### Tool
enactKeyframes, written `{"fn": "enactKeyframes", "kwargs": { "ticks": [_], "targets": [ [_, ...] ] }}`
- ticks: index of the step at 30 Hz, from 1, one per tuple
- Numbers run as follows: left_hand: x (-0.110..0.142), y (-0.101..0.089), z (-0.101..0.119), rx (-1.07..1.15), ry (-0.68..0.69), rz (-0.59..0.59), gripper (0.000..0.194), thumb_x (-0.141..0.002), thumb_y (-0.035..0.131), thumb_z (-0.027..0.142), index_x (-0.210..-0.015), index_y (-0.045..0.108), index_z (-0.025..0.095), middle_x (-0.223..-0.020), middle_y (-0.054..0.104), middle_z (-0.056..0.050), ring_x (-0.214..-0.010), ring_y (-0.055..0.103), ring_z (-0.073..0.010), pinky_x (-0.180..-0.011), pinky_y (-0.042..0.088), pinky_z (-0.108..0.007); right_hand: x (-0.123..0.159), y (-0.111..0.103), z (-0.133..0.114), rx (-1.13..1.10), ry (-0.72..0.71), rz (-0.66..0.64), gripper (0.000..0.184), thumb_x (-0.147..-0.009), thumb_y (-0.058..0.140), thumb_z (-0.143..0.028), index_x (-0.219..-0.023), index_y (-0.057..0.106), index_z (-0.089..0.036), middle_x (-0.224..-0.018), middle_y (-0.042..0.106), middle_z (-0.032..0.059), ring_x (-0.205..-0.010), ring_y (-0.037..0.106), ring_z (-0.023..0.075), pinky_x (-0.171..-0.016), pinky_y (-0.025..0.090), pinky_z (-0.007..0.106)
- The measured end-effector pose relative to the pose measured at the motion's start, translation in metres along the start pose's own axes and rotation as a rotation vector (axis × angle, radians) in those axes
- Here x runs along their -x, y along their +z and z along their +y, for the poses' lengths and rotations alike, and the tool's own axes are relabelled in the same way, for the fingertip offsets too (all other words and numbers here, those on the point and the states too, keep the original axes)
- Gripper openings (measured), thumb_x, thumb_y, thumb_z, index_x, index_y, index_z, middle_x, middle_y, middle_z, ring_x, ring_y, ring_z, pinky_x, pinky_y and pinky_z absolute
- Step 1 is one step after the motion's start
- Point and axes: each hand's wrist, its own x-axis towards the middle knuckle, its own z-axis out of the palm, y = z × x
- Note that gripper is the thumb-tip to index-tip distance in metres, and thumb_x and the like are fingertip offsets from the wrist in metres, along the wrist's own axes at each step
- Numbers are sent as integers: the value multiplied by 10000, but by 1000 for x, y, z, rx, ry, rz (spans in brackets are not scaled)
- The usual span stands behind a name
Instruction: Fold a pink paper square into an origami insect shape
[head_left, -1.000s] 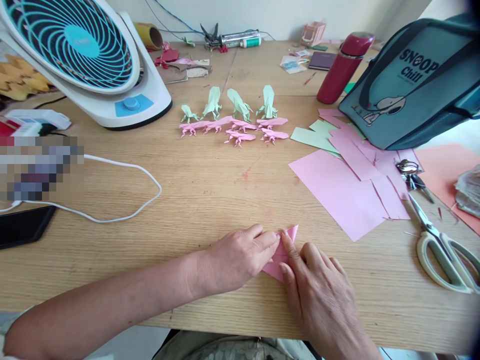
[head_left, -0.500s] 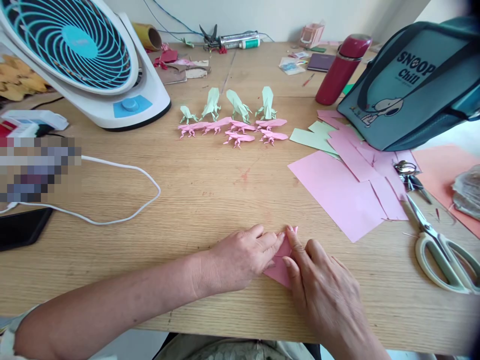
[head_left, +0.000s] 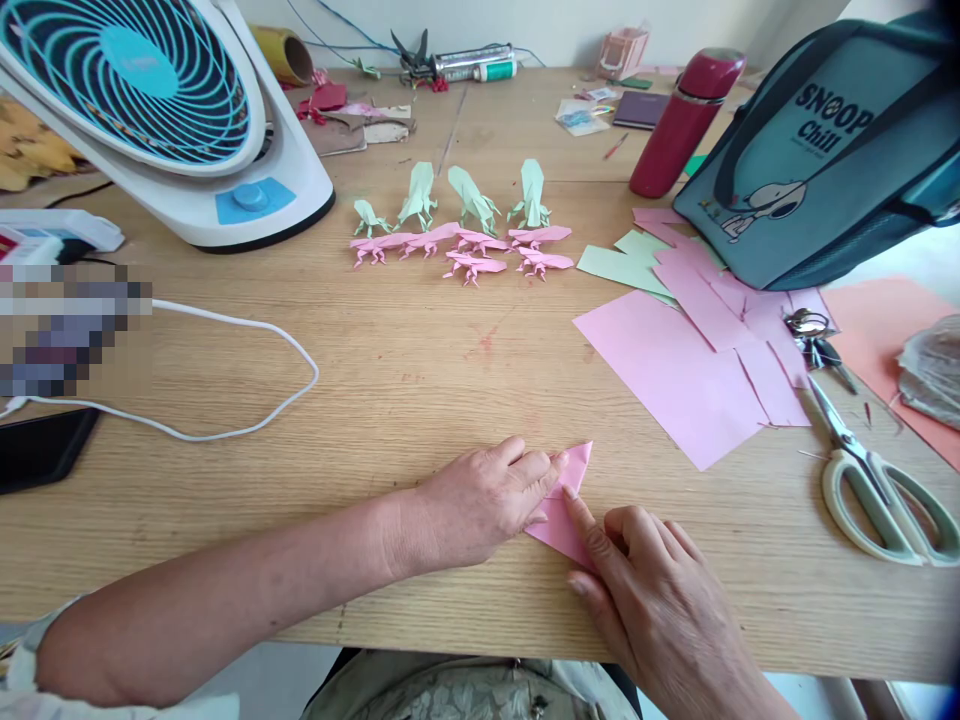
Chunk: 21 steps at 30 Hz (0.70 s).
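A folded piece of pink paper [head_left: 561,522] lies near the front edge of the table, its pointed tip toward the back. My left hand [head_left: 491,505] is closed over its left side, fingertips pinning the paper; part of the sheet is hidden beneath. On the right, my right hand [head_left: 652,580] touches the paper with its outstretched index fingertip. The right thumb is apart from the index finger, and the other fingers are loosely bent. Farther back stand several folded pink paper insects [head_left: 474,266] and several pale green ones [head_left: 472,200].
Pink paper sheets [head_left: 664,370] and pale green strips [head_left: 619,272] lie to the right, near scissors [head_left: 874,490] and keys [head_left: 814,335]. A red flask [head_left: 686,125] stands by a teal bag [head_left: 810,170]. To the left are a fan [head_left: 187,120], white cable [head_left: 300,350] and phone [head_left: 45,450].
My right index finger has slid from the paper's tip down toward me, uncovering the tip. The right thumb has come off the paper. My left hand stays on it. The view has shifted slightly.
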Motion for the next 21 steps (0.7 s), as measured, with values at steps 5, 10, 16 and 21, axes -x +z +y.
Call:
{"fn": "enactKeyframes", "kwargs": {
  "ticks": [5,10,16,21],
  "targets": [
    [-1,-2,0,10,-6,-17,470,-1025,419,314,-1415,442,53,-1227,620,-128,-929,557,-215,-827,485,-337,-1,3,-2,59,10,14,477,-1034,362,-395,-1374,524,-101,-844,500,49,-692,494,171,-638,398,326],
    [0,-2,0,19,-6,-27,474,-1025,413,303,-1418,425,38,-1214,617,-138,-935,551,-221,-821,490,-343,-1,5,-5,101,47,32,489,-1034,363,-399,-1402,496,-106,-846,519,56,-706,502,183,-645,392,336],
    [0,-2,1,36,-22,-45,479,-1006,470,339,-1386,448,49,-1232,605,-150,-964,553,-229,-828,497,-345,-3,6,-2,82,67,45,495,-1048,329,-359,-1429,455,-70,-844,522,59,-680,499,172,-631,393,330],
    [0,-2,1,34,-22,-47,502,-998,494,329,-1410,422,51,-1205,608,-151,-959,558,-223,-818,502,-337,-2,4,1,67,16,25,460,-1035,372,-378,-1398,515,-135,-824,498,41,-675,491,162,-647,388,320]
  ]
}}
